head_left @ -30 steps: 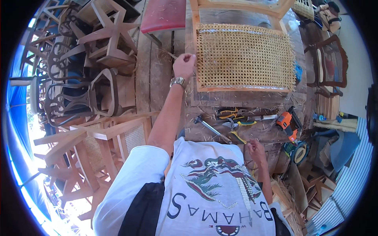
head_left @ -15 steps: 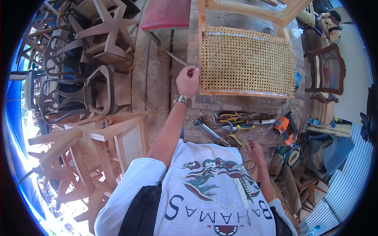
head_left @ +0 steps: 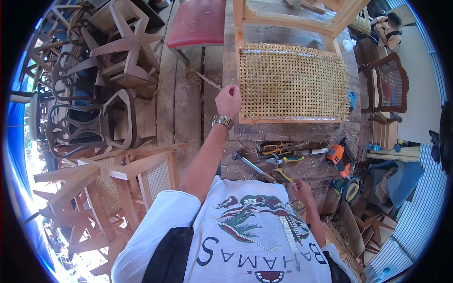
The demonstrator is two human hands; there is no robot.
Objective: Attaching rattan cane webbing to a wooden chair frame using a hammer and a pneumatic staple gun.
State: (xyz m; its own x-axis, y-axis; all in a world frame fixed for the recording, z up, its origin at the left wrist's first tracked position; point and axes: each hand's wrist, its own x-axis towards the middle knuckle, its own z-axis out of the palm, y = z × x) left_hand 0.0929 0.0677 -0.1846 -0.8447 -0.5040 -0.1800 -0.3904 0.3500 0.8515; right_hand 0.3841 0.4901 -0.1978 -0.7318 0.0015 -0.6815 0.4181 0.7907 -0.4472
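My left hand (head_left: 228, 102), wearing a metal wristwatch, is closed at the left edge of a chair frame. From its fingers a thin strip of woven cane (head_left: 206, 79) slants away to the upper left. Beside it, woven cane webbing (head_left: 292, 82) covers the wooden chair frame (head_left: 239, 33), with frayed ends along the right and far edges. Down by my shirt, my right hand (head_left: 302, 192) has its fingers curled together; what they hold, if anything, is too small to make out. Just left of it lie yellow-handled pruning shears (head_left: 286, 162).
On the bench lie a hammer (head_left: 254, 166), yellow-and-black pliers (head_left: 273, 149), a chisel-like tool (head_left: 311, 152) and an orange nail gun (head_left: 338, 154). A red-seated chair (head_left: 197, 23) stands far left. Stacked wooden chair frames (head_left: 125, 165) crowd the left. A person (head_left: 388, 32) sits far right.
The view has shifted slightly, so the chair frame and tools appear lower. My left hand stays by the frame's left edge with the cane strip; my right hand stays near the shears.
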